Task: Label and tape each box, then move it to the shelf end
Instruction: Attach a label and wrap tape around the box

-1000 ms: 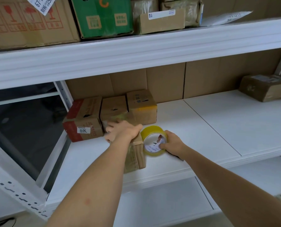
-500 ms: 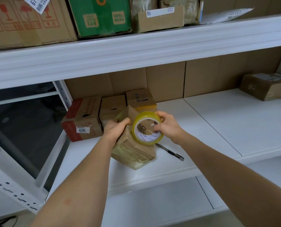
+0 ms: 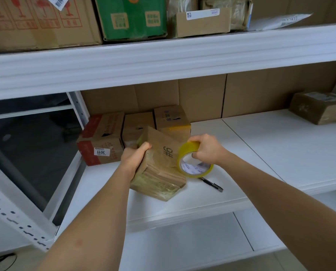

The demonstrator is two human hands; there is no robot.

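Note:
A small brown box (image 3: pixel 159 169), taped over and marked "#6" in black, stands tilted on one corner on the white shelf (image 3: pixel 280 153). My left hand (image 3: pixel 134 156) grips its left upper edge. My right hand (image 3: pixel 207 150) holds a yellow tape roll (image 3: pixel 194 163) against the box's right side, fingers hooked through the core. A black marker pen (image 3: pixel 212 184) lies on the shelf just right of the box, partly under the roll.
Three cardboard boxes (image 3: pixel 133 130) stand in a row at the shelf's left end, the leftmost with a red band and a "3011" sticker. Another taped box (image 3: pixel 319 109) sits far right. The upper shelf (image 3: pixel 163 59) carries several cartons.
The box has been lifted off its flat side and turned up onto a corner, showing the "#6" face. The tape roll moved from the front to the box's right side, uncovering the pen.

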